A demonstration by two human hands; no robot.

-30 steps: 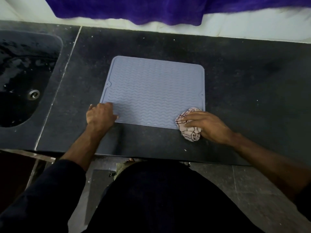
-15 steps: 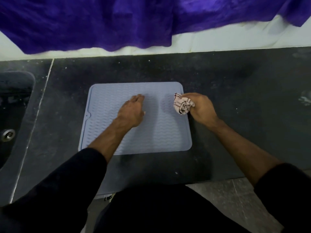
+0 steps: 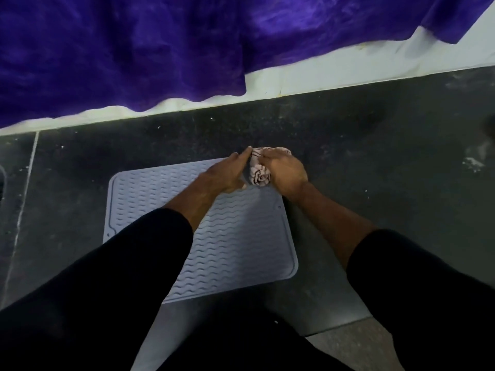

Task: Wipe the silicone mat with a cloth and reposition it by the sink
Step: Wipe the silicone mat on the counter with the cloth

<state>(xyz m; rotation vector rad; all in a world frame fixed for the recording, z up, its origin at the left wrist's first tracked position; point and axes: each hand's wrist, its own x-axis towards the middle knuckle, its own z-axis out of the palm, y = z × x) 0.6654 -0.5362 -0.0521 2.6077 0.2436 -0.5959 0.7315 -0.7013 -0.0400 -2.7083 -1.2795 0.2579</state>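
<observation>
A pale blue silicone mat [image 3: 241, 245] with a wavy ribbed surface lies flat on the dark stone counter [image 3: 388, 183]. A crumpled pinkish cloth [image 3: 258, 172] with dark stripes sits at the mat's far right corner. My right hand [image 3: 285, 174] is closed over the cloth from the right. My left hand [image 3: 227, 175] rests palm down on the mat's far edge, its fingertips touching the cloth. Both forearms cross over the mat and hide parts of it.
A purple fabric [image 3: 160, 49] hangs over the white wall behind the counter. A pale seam line [image 3: 24, 207] runs down the counter at the left, and the sink's edge [image 3: 2, 180] barely shows at the far left. The floor [image 3: 356, 346] lies below the counter's front edge.
Both hands have moved from the mat's near side to its far right corner, carrying the cloth there. The camera has shifted forward and right, so the sink is almost out of view.
</observation>
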